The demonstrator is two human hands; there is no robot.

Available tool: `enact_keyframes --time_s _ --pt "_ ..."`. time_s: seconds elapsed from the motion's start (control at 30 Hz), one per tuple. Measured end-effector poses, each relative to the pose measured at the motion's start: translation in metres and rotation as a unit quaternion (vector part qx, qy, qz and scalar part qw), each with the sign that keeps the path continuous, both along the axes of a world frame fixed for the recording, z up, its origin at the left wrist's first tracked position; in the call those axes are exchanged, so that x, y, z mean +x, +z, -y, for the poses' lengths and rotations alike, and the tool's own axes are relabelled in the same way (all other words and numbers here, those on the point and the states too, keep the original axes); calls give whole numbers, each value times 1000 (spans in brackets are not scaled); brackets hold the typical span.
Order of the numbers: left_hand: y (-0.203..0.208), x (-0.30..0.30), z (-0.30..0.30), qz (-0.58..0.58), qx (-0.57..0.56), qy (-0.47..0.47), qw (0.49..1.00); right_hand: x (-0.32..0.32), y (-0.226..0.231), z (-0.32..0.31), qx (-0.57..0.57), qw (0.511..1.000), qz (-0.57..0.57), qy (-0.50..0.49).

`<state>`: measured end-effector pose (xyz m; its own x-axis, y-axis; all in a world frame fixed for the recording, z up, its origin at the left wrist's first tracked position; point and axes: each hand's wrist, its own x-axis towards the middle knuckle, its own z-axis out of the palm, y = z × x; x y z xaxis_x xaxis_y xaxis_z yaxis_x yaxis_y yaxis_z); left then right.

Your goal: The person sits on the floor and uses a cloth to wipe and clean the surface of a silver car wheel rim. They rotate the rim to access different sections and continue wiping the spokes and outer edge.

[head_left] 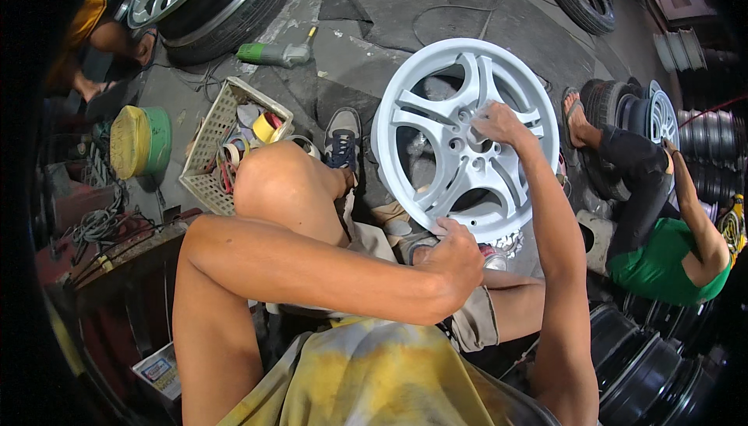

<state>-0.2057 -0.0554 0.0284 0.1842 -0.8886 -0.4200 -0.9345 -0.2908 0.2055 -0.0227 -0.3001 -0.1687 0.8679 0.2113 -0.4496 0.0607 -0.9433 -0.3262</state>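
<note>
A pale grey-white alloy wheel rim [403, 118] with split spokes stands tilted in front of my knees. My left hand [454, 262] is closed on its near edge, with the thumb over the lip. My right hand [500, 124] presses at a spoke root beside the centre hole, fingers bunched together and dusted white. Whatever lies under those fingertips, if anything, is hidden.
Left of my shoe, a cream plastic basket [204, 134] holds tape rolls and other items. Beyond it lies a green angle grinder [273, 53]. A tyred wheel [226, 24] lies far left. At right, a person in a green shirt [662, 258] sits by stacked wheels.
</note>
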Motion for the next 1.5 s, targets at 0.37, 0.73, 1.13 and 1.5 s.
enact_keyframes --time_s 0.37,0.73,1.13,1.5 --pt "8 2 -7 2 -34 -1 999 -47 8 -43 -44 974 73 208" --pt "8 1 -11 8 -12 -3 1000 -43 52 -36 18 988 79 134" --pt "-5 -5 -5 -28 57 -21 998 -170 20 -48 96 975 191 67" --pt "3 1 0 -40 59 -35 997 -212 -19 -75 119 940 317 -28"
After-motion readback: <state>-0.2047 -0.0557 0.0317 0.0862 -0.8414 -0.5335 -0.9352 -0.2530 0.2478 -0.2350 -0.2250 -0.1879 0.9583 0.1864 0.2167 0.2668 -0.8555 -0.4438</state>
